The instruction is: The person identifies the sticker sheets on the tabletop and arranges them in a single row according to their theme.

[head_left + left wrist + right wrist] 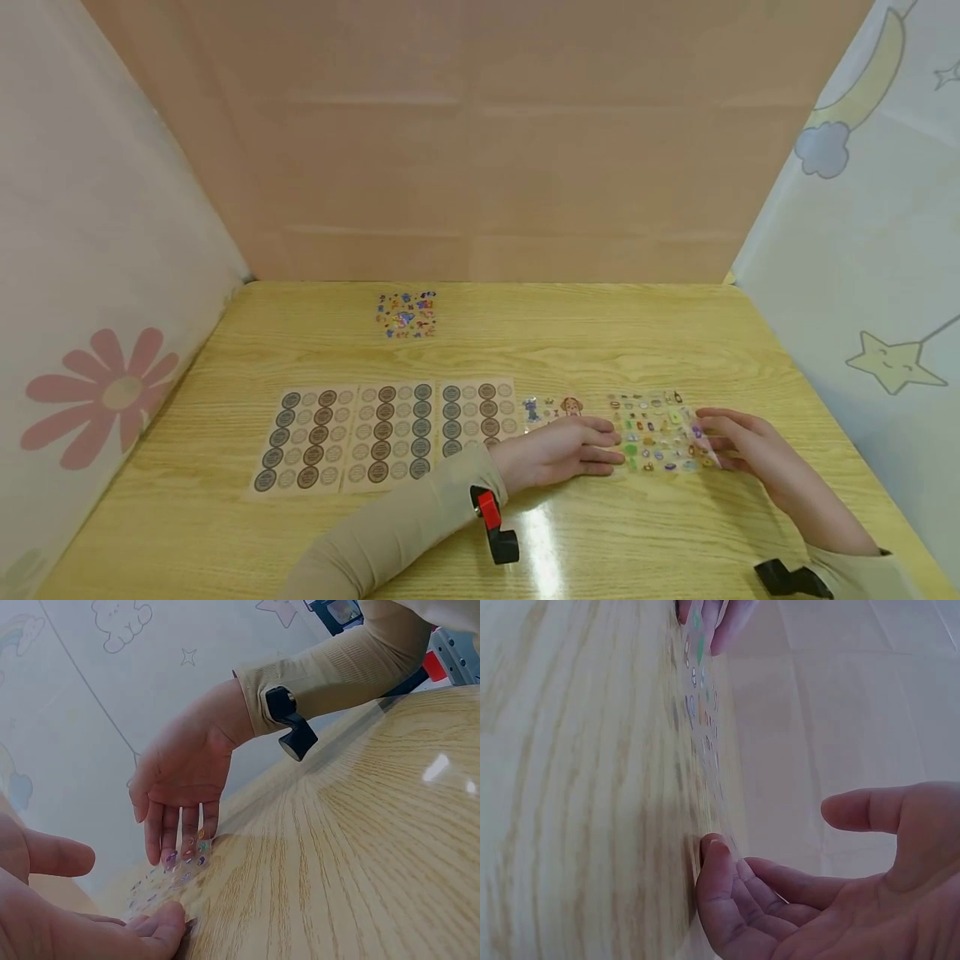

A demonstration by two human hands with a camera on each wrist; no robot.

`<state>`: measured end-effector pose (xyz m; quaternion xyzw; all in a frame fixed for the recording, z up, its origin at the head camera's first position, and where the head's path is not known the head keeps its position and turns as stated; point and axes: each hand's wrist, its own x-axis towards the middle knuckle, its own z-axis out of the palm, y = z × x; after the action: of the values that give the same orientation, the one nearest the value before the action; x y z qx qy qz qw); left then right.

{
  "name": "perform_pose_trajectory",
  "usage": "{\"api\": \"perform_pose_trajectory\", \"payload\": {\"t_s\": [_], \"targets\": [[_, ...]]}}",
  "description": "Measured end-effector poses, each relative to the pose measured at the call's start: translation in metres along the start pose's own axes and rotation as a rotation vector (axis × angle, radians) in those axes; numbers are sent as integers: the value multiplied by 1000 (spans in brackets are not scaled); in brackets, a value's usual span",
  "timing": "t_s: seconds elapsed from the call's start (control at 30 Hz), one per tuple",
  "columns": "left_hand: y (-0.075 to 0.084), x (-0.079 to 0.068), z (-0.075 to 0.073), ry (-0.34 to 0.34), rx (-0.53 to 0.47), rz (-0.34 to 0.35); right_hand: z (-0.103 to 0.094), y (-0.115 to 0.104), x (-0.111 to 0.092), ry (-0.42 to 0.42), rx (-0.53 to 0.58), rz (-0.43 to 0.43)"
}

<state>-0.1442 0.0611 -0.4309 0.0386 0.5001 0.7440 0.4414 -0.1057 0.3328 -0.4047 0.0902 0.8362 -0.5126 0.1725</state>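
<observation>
A clear sticker sheet (651, 427) with small colourful pictures lies toward the right of the table, between the two hands. My left hand (562, 450) reaches across with its fingertips at the sheet's left edge, fingers extended. At the opposite edge, my right hand (750, 446) has its fingers against the sheet, and several stickers overlap the fingertips. In the right wrist view, the right thumb (866, 810) stands apart from the fingers. Partly covered by the left hand is another clear sticker sheet (572, 406) with cartoon animals.
Paper sheets of round brown and pale labels (382, 433) lie in a row at the left, partly under the left sleeve (405, 517). A small colourful sticker sheet (406, 317) lies farther back on the wooden table (600, 342). Fabric walls (480, 167) enclose the back and sides.
</observation>
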Motion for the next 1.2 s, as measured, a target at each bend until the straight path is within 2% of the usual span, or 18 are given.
{"api": "perform_pose_trajectory", "payload": {"t_s": [0.4,0.57,1.2], "targets": [[2,-4,0,19,-26,8,-3,5,2,-48,124,12],[4,-4,1,23,-29,15,-2,7,1,-44,163,22],[6,-9,2,0,6,-10,-4,9,-8,-29,156,3]]}}
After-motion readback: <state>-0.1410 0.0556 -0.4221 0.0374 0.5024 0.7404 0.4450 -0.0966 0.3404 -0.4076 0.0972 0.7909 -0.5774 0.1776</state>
